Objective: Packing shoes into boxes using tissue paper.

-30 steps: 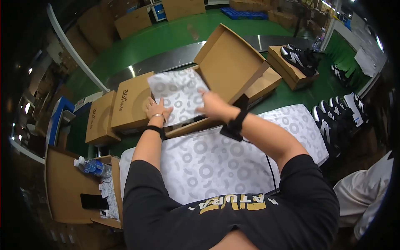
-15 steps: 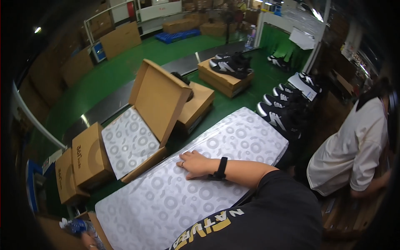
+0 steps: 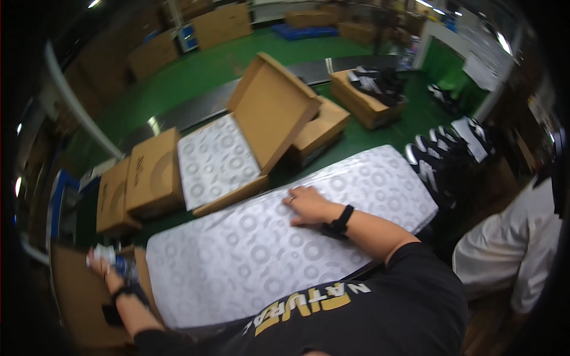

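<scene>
Since the earlier frame, the left hand (image 3: 102, 265) has been brought into view at the lower left, and the right hand (image 3: 309, 204) has stayed flat on the stack of patterned paper (image 3: 261, 255). The right hand is spread open, palm down, on the upper part of the sheets, with nothing gripped. The left hand is seen beside a small bottle with a blue label (image 3: 116, 261), over an open carton (image 3: 77, 302) at the worktop's left end; whether the fingers are closed around the bottle cannot be told. Beyond the paper, an open shoe box (image 3: 261, 118) lined with the same patterned paper is seen, lid tilted up. 2 closed boxes (image 3: 139, 178) are set just left of it. Pairs of dark shoes (image 3: 442, 157) are lined up at the right.
</scene>
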{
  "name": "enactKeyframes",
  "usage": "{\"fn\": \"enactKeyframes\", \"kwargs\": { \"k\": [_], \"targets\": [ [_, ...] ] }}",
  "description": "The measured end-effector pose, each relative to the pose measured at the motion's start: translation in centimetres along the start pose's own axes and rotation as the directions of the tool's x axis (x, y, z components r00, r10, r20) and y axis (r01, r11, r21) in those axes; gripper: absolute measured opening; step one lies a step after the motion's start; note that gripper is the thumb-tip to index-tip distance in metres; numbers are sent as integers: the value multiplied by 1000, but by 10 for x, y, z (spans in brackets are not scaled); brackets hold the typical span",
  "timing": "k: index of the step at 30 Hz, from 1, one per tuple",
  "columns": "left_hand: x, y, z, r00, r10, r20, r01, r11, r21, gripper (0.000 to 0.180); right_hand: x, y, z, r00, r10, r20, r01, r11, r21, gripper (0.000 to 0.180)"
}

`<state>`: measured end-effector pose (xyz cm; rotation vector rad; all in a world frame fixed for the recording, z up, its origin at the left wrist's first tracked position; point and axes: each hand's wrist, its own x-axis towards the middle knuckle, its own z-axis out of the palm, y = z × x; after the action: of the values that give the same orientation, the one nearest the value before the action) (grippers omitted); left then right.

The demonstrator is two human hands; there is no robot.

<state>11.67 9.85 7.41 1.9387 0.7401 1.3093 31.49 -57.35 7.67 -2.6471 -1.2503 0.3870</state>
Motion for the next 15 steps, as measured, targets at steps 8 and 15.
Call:
{"fn": "enactKeyframes", "kwargs": {
  "k": [8, 15],
  "targets": [
    [-72, 193, 204, 934, -222, 280, 336, 809, -482, 11, 26, 11, -22, 999, -42, 15, 42, 999, -13, 48],
    [-169, 150, 254, 312, -531, 788, 950, 173, -260, 24, 84, 15, -27, 932, 65, -357, 36, 963, 268, 72]
  ]
}}
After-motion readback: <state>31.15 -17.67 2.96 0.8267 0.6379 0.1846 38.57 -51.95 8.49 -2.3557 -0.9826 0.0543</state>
